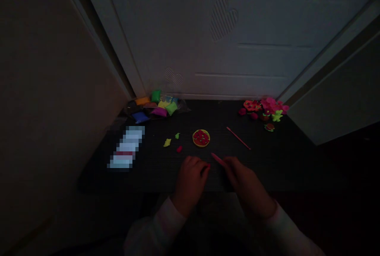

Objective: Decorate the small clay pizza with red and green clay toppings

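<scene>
My left hand (pixel 191 182) is closed near the table's front edge, pinching a small pinkish-red piece of clay (pixel 208 166) between thumb and finger. My right hand (pixel 249 184) grips a pink clay modelling knife (pixel 218 159), its tip pointing up and left. Just beyond the hands lies a small round clay pizza (pixel 201 138) with a yellow rim, red top and green bits. Left of it are a red lump of clay (pixel 179 149), a yellow scrap of clay (pixel 167 142) and a green scrap of clay (pixel 177 136). A thin pink modelling stick (pixel 238 138) rests to the right.
Several coloured clay packets (pixel 159 111) lie at the back left of the dark table (pixel 261 165). A blurred-out bright phone-like rectangle (pixel 127 148) is at the left. Finished clay figures, including pink flowers (pixel 271 105) and a yellow-green bear (pixel 277 115), sit at the back right. A white panel (pixel 178 22) stands behind.
</scene>
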Motion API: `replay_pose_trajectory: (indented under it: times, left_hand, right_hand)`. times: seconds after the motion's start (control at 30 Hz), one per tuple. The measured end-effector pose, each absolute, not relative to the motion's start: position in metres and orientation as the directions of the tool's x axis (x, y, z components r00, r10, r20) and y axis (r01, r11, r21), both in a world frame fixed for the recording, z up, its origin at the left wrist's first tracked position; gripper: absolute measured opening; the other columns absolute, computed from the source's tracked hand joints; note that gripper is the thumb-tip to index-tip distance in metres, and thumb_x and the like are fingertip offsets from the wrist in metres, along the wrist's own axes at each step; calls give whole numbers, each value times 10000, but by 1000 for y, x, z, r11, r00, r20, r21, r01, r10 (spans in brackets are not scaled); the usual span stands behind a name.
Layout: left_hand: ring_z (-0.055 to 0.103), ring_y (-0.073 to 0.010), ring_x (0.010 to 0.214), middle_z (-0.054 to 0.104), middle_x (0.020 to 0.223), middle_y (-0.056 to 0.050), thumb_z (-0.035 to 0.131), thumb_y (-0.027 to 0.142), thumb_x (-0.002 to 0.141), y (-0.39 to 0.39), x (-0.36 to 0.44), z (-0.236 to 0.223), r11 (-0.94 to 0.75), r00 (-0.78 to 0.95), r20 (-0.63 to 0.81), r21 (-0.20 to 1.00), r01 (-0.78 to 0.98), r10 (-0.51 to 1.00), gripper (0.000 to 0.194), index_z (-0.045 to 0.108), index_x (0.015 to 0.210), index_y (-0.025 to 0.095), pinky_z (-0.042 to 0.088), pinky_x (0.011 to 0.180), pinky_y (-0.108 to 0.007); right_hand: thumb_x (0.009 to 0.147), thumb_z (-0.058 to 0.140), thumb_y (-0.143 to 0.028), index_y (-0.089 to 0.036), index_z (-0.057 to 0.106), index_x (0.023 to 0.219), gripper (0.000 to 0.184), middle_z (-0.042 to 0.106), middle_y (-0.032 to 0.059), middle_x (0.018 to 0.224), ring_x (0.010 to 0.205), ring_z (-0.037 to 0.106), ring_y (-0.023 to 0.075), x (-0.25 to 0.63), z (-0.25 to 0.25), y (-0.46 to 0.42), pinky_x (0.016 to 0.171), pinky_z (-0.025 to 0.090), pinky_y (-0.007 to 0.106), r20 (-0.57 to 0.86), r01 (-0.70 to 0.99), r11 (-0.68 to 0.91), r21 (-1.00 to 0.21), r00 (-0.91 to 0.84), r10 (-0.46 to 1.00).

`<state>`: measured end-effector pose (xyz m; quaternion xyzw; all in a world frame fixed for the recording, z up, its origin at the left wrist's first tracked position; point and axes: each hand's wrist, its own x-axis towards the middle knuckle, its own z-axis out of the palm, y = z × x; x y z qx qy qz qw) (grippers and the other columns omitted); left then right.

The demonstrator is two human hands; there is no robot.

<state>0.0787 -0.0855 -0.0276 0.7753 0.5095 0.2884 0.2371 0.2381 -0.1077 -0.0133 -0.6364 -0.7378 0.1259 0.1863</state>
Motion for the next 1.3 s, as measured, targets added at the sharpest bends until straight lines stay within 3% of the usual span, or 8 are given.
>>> replay_pose_trajectory:
  times: [0.13,0.43,0.73,0.93,1.3]
  left_hand:
    - [496,-188,776,597,776,-44,504,168,778,-85,78,-28,-374,312,215,654,658,925,127,627,800,187,405,726,-349]
    - [507,-185,775,599,769,-39,530,163,762,-85,78,-25,-376,306,225,654,656,925,103,628,782,190,417,712,-336]
    - [510,-190,779,598,772,-43,525,139,750,-85,77,-25,-370,297,226,658,656,928,104,620,779,174,432,713,-341]
    - [510,-183,816,585,831,-62,450,33,736,-88,73,-24,-373,290,237,658,654,927,270,631,898,149,446,736,-326]
    - [511,-195,831,599,851,-67,469,84,757,-86,75,-25,-349,248,246,642,683,937,209,591,923,125,441,775,-366]
  right_hand:
    - [860,327,-187,-208,519,1033,259,657,30,901,771,630,126,226,-18,-123,677,485,225,136,863,264,-430,-227,964]
    - [861,320,-155,-197,526,1050,283,639,29,816,720,615,129,229,-23,-123,645,479,235,153,868,330,-372,-293,944]
    - [840,348,-116,-197,535,1036,283,631,37,842,732,600,132,231,-22,-121,667,475,239,113,878,339,-338,-319,941]
    - [820,380,-91,-200,540,1034,288,629,27,815,702,595,124,232,-16,-120,642,464,224,75,884,347,-313,-341,937]
    - [807,400,-85,-175,526,1039,279,625,41,811,704,596,139,222,-13,-116,627,449,238,44,889,349,-297,-353,935]
